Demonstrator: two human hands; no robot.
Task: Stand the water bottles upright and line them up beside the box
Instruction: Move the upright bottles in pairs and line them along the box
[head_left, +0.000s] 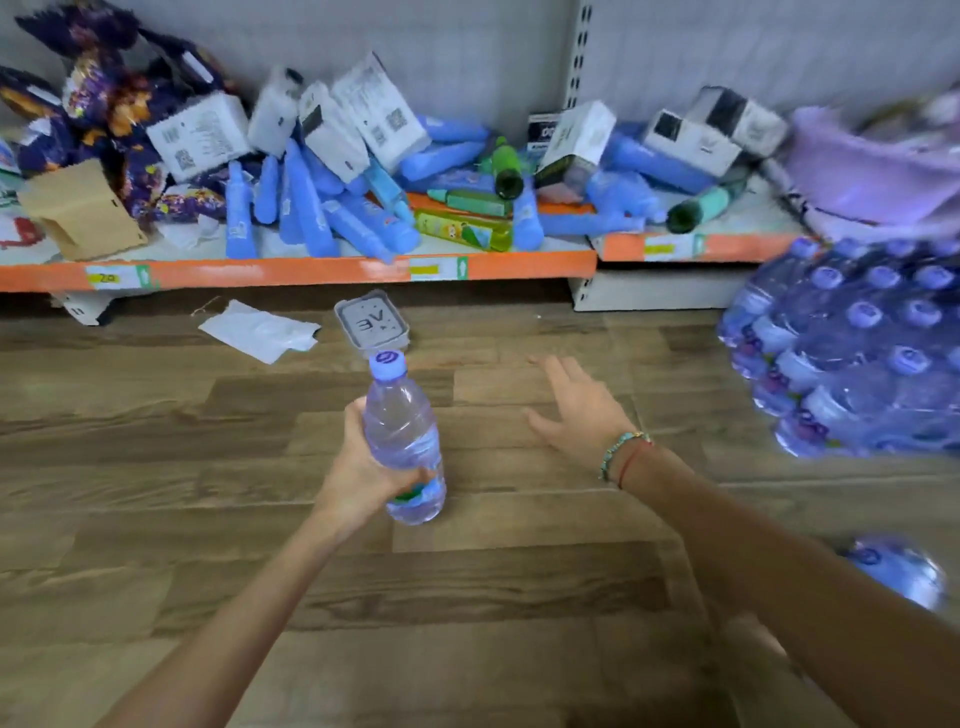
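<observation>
- Left hand (358, 467): wrapped around the lower body of a water bottle (404, 441), thumb on the near side at the label, fingers (356, 415) curled round the far side.
- Water bottle: clear plastic with a purple cap, held roughly upright with the cap leaning away, above the wooden floor (208, 519).
- Small box (373, 326): grey, square, standing on the floor just beyond the bottle's cap, in front of the shelf (291, 270).
- Right hand (576, 410): palm down over the floor, fingers spread and holding nothing; bracelets (621, 457) circle the wrist.
- Pack of bottles (852, 348): many purple-capped bottles bundled together at the right, blurred.
- Loose bottle (893, 571): lying on the floor at the lower right, partly behind the right forearm, blurred.
- Shelf: orange-edged, piled with blue tubes (306, 218), white cartons (374, 114) and green bottles (506, 166).
- White wrapper (260, 330): flat on the floor, left of the small box.
</observation>
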